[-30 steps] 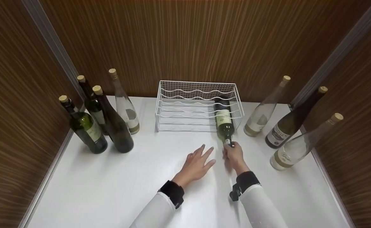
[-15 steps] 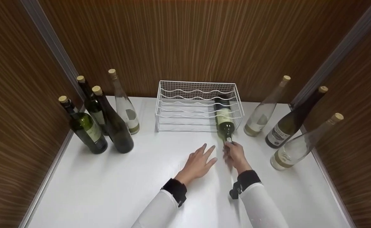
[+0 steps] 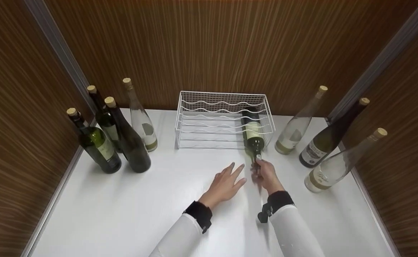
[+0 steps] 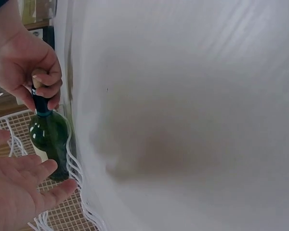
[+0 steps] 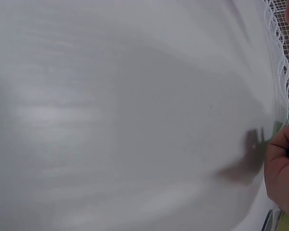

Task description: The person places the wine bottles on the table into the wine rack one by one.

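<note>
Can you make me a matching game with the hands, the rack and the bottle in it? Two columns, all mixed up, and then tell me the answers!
Column one:
1. wire rack
2. left hand
3. bottle lying in the rack
4. right hand

Column two:
A. green glass
B. gripping the bottle's neck
C. white
D. spread out, holding nothing

Right pairs: 1-C, 2-D, 3-A, 4-B
</note>
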{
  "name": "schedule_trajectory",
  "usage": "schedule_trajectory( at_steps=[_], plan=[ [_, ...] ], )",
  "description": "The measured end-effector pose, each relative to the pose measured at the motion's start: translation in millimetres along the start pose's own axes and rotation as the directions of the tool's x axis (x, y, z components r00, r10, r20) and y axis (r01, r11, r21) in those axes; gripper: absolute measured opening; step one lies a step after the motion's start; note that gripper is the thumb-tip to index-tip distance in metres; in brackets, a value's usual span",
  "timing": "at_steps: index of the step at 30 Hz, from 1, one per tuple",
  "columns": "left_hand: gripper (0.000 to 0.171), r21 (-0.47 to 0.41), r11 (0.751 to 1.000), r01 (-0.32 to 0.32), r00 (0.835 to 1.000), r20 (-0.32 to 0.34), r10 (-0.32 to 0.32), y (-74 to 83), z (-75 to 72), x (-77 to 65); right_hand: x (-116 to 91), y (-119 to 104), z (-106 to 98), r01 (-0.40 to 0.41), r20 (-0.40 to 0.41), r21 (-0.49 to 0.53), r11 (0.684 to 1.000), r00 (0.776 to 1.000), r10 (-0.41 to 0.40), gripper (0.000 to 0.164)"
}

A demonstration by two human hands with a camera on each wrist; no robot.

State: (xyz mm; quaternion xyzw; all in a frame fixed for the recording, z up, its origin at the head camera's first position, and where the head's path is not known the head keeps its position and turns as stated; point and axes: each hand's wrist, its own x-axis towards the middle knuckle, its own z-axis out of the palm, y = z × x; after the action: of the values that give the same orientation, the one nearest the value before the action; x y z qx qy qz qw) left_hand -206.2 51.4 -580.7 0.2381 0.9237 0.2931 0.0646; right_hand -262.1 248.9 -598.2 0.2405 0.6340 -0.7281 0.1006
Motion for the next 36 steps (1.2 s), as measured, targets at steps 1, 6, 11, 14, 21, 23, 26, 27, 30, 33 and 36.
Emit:
schedule_trajectory(
  at_steps=[1,6,11,14,21,23,26,27,30,33,36],
  plan=[
    [0.058,-0.002,1.000,-0.001,1.000,-0.001,0.001,0.0,-0.1,-0.2,-0.1,0.3,0.3,0.001,0.004,0.005,1.000,1.000,-0.001,0.035],
    [0.057,-0.003,1.000,-0.001,1.000,-0.002,0.001,-0.6,0.3,-0.1,-1.0,2.3,3.1,0.002,0.033,0.041,0.999,0.999,-0.004,0.036],
    [0.056,-0.001,1.000,-0.003,1.000,-0.001,0.003,-1.5,0.5,-1.1,-2.8,4.0,7.2,0.019,0.043,0.047,0.999,0.999,-0.021,0.036],
    [0.056,0.004,1.000,-0.002,1.000,-0.002,0.002,-2.1,0.5,-1.5,-3.2,4.6,9.6,0.029,0.053,0.038,0.999,0.998,-0.031,0.035],
    [0.056,-0.029,1.000,-0.011,1.000,-0.010,0.010,-2.1,-0.9,-3.7,-2.4,5.2,12.1,0.000,0.065,0.034,0.999,0.998,-0.002,0.033],
    [0.056,-0.027,1.000,-0.011,1.000,-0.012,0.011,-2.1,-1.2,-4.0,-2.0,4.6,11.4,0.006,0.058,0.042,0.999,0.998,-0.008,0.033],
    [0.056,-0.017,1.000,-0.008,1.000,-0.016,0.008,-2.5,-1.0,-4.2,-1.1,3.5,9.2,0.020,0.056,0.052,0.998,0.998,-0.023,0.033],
    [0.057,-0.014,1.000,-0.007,1.000,-0.018,0.007,-2.6,-1.1,-4.5,-0.9,3.2,8.3,0.023,0.056,0.046,0.999,0.998,-0.025,0.033],
    [0.057,-0.002,1.000,-0.004,1.000,-0.015,0.004,-2.9,-1.3,-5.7,-0.5,2.4,6.0,0.023,0.056,0.037,0.999,0.998,-0.025,0.035],
    [0.058,0.002,1.000,-0.004,1.000,-0.013,0.004,-3.7,-2.1,-7.0,-0.4,1.6,4.6,0.020,0.052,0.027,0.999,0.998,-0.022,0.036],
    [0.058,-0.001,1.000,-0.005,1.000,-0.015,0.005,-5.6,-3.4,-8.2,-0.1,0.6,3.5,0.044,0.048,0.009,0.999,0.998,-0.044,0.036]
  ],
)
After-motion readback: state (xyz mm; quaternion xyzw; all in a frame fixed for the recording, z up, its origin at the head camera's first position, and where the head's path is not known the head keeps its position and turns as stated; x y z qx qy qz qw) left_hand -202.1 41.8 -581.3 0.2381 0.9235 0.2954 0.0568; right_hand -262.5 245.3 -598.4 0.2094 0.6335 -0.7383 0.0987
